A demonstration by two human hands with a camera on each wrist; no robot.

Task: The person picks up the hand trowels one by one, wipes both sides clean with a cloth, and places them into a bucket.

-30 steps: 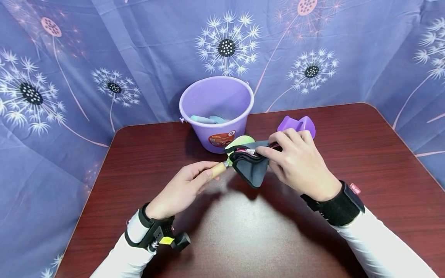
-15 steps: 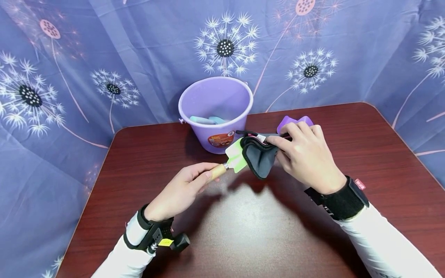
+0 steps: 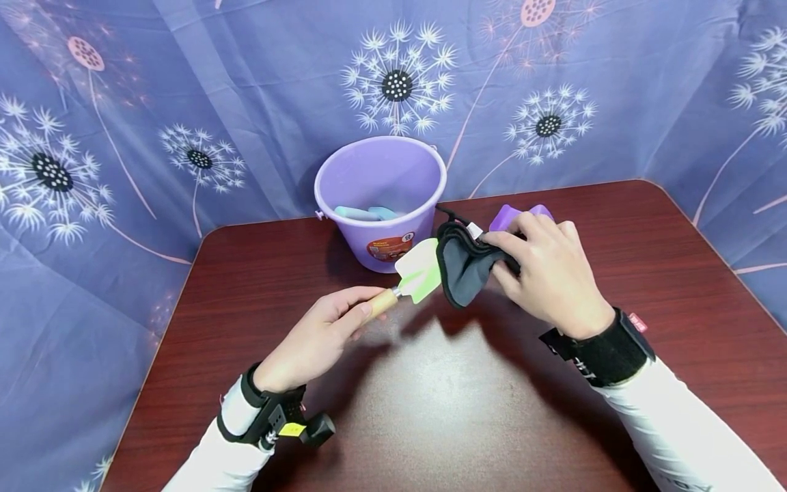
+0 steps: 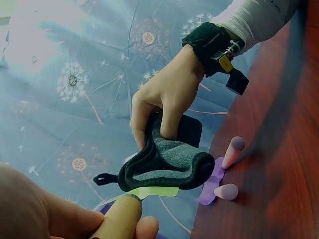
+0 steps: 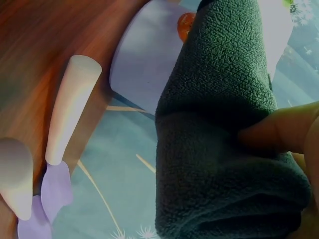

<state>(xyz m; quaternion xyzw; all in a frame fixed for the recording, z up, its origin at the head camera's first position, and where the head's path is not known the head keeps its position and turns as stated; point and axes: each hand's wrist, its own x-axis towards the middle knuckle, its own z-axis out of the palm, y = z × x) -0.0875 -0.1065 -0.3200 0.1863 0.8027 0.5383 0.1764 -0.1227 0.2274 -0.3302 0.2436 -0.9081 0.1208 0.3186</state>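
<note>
My left hand [image 3: 313,342] grips the wooden handle of a small trowel [image 3: 418,270], whose light green blade points away and to the right. A dark grey plush cloth [image 3: 464,266] with black edging, a hanging loop and a white tag is bunched in my right hand [image 3: 547,273], pinched between thumb and fingers. The cloth's left edge overlaps the blade's tip in the head view. In the left wrist view the cloth [image 4: 164,159] lies folded right above the blade [image 4: 157,191]. Its fuzzy side [image 5: 214,74] fills much of the right wrist view.
A purple bucket [image 3: 353,242] stands at the table's back, with light blue tools [image 3: 359,214] inside. Right of it, partly behind my right hand, are two small purple-bladed trowels [image 4: 213,184] with pale pink handles. A blue floral curtain [image 3: 277,102] hangs behind the table [image 3: 203,342].
My right hand has drawn the cloth to the right and slightly back, off most of the trowel blade, which now shows. The left hand has barely moved.
</note>
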